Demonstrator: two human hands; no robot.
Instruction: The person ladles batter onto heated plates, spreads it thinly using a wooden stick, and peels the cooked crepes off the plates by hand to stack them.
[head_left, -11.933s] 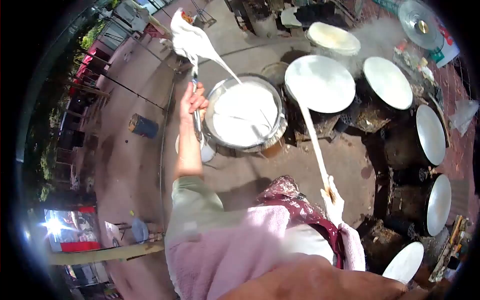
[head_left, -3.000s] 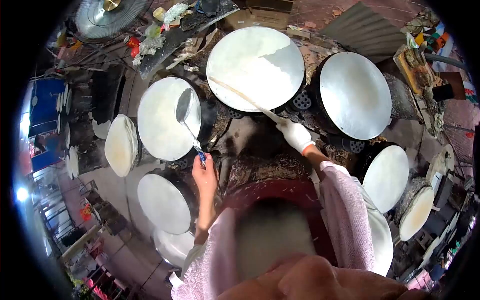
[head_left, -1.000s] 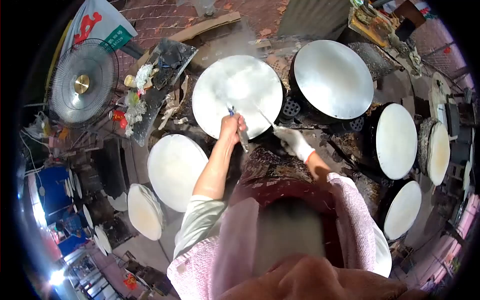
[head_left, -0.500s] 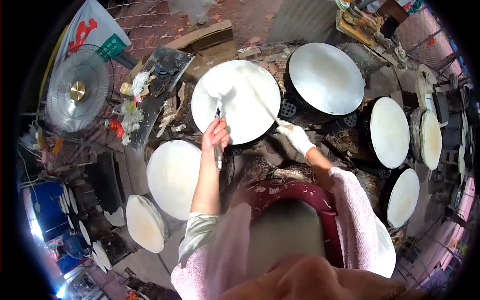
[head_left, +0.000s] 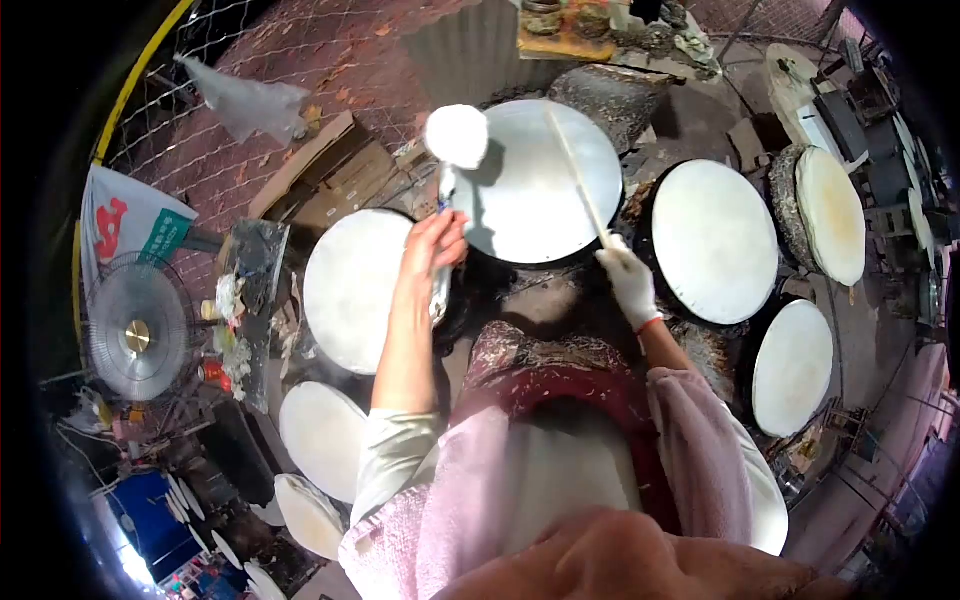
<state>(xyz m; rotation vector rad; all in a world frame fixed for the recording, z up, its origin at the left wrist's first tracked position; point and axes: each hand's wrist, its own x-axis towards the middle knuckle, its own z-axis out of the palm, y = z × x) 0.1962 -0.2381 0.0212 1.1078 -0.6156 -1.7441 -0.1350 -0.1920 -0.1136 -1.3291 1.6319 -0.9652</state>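
Note:
Just left of the round griddle (head_left: pixel 530 205), my bare left hand (head_left: pixel 435 245) is closed around a wrapped, shiny handle. From its top rises a white, dough-like lump (head_left: pixel 457 137), which overlaps the griddle's left edge and casts a shadow on the plate. My right hand (head_left: pixel 628 280), in a white glove, grips a thin pale stick (head_left: pixel 575 165) at the griddle's front right edge. The stick slants up and left across the plate. Other round plates with white surfaces stand at the left (head_left: pixel 358 290) and the right (head_left: pixel 715 242).
A stack of round pale sheets (head_left: pixel 835 218) stands at the right, another stack (head_left: pixel 308 517) at the lower left. Further round plates are at the lower left (head_left: pixel 322 440) and lower right (head_left: pixel 792 368). A fan (head_left: pixel 137 336) and a cardboard box (head_left: pixel 335 175) lie beyond on the left.
My view has turned right, so the plates appear shifted left. Both hands have moved from the coated white plate to the greyer griddle. The white lump has risen off the former plate.

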